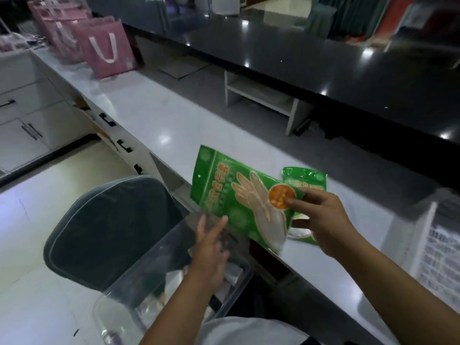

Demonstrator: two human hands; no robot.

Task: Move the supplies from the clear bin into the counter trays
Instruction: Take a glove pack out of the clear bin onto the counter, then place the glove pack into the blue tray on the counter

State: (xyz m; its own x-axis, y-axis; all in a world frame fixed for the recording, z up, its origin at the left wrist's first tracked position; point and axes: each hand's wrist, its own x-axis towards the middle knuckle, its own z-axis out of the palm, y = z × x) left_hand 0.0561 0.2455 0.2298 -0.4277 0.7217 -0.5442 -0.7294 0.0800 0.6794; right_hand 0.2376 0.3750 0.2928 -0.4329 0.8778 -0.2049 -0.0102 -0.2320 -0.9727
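Observation:
My right hand (317, 220) pinches a green packet of disposable gloves (224, 190) by its lower right part and holds it above the front edge of the white counter (149, 115). A second green packet (305, 179) lies on the counter just behind it, partly hidden by my hand. My left hand (211, 247) hovers with fingers spread over the clear bin (119, 310), which rests on my lap and holds several pale wrapped items. A white mesh tray (438, 260) stands on the counter at the far right.
A grey chair back (109, 227) stands left of the bin. Pink gift bags (107, 48) sit far down the counter at the upper left. A raised black countertop (323, 58) runs behind the white one, with a small white shelf (261, 95) beneath it.

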